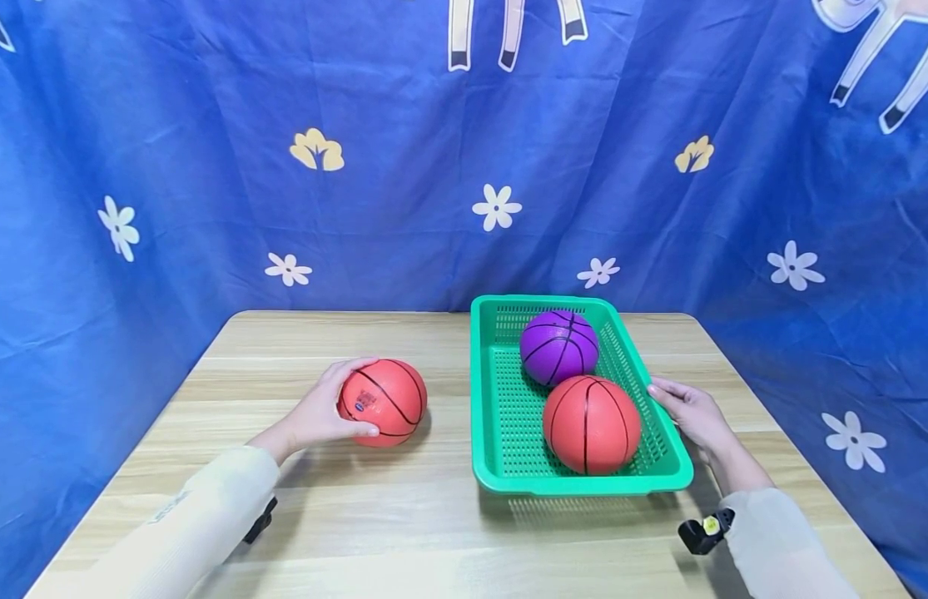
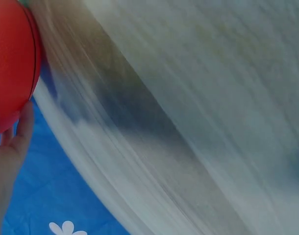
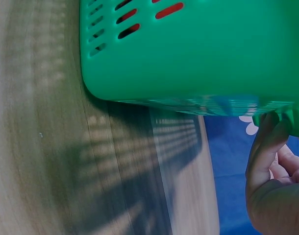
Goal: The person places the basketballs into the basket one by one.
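Observation:
An orange-red toy basketball (image 1: 389,405) is on the left part of the wooden table. My left hand (image 1: 323,418) grips it from its left side, thumb low on the near face and fingers over the far side. In the left wrist view only part of that ball (image 2: 12,63) shows, at the edge. On the right stands a green plastic basket (image 1: 476,399) holding a purple basketball (image 1: 558,349) and, nearer, another orange-red basketball (image 1: 592,426). My right hand (image 1: 692,416) holds the basket's right rim, its fingertips tucked under the lip in the right wrist view.
The light wooden table (image 1: 404,532) reaches back to a blue curtain (image 1: 404,225) printed with flowers and animals, which also hangs along both sides. Small black devices (image 1: 706,532) sit at both wrists. Table surface lies between the held ball and the basket.

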The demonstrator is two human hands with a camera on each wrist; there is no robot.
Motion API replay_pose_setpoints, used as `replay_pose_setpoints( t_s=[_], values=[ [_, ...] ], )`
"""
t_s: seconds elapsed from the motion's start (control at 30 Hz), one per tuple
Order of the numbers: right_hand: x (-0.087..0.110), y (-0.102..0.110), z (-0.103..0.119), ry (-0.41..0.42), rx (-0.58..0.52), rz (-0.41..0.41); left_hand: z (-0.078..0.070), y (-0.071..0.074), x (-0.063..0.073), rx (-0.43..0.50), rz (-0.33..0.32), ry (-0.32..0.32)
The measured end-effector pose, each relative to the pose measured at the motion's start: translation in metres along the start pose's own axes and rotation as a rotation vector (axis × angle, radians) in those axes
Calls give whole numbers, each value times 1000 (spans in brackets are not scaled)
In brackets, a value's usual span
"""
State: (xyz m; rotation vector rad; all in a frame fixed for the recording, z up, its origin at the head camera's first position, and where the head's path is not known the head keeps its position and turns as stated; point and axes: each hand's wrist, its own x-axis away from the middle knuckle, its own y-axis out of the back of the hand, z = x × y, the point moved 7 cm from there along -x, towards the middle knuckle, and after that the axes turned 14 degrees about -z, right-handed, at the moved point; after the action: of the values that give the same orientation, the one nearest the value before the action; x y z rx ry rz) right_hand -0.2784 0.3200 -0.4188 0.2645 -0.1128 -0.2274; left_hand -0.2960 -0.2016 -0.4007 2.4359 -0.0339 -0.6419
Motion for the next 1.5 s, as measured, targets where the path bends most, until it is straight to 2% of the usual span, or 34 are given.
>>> replay_pose_setpoints(
  t_s=[0.33,0.5,0.87,0.93,0.97,1.17,1.27,1.5],
  values=[
    [3,-3,6,5,43,-19,1,4,-5,25,-9,28],
    [4,-3,7,3,47,-20,-6,8,-13,44,-6,50],
    [4,-4,8,6,42,-19,-41,14,-44,92,-37,-11],
    [4,-4,7,6,44,-20,-50,13,-51,107,-45,-30],
    [4,-3,7,9,44,-20,-59,13,-53,118,-45,-36],
    [0,-1,3,15,76,-23,-90,3,-70,181,-45,-75],
    [2,-2,7,28,110,-30,-99,-7,-77,215,-38,-86],
    [3,-2,6,22,82,-32,-123,-34,-91,294,-11,-72]
  ],
)
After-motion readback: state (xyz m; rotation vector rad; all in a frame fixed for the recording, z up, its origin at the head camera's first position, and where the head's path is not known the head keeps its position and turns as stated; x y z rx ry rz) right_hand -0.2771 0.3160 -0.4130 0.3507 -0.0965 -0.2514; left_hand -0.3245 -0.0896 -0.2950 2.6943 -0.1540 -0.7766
